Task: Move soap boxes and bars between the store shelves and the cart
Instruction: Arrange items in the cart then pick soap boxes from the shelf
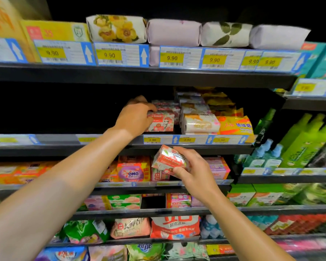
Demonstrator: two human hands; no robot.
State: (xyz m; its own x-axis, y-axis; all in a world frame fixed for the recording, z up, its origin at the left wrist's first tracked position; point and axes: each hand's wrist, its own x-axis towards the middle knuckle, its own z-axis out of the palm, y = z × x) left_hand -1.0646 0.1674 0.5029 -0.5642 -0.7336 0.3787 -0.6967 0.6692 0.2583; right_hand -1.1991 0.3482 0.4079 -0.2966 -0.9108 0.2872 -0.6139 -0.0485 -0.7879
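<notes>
While the left hand (135, 119) curls its fingers round a Goat Soap box (161, 122) standing on the middle shelf (196, 146) at frame center, the right hand (191, 167) grips a second Goat Soap box (167, 161), tilted, just below that shelf's edge. Price tags (152, 139) under the first box read 3.90.

The tilted soap box (169, 162) in the right hand (194, 174) reads "Goat Soap"; the shelved box (161, 122) under the left hand (135, 119) shows "Soap". Top-shelf price tags (172, 58) read "9.90"; a middle-shelf tag (152, 139) reads "3.90". A lower pack (133, 171) reads "OMO".
</notes>
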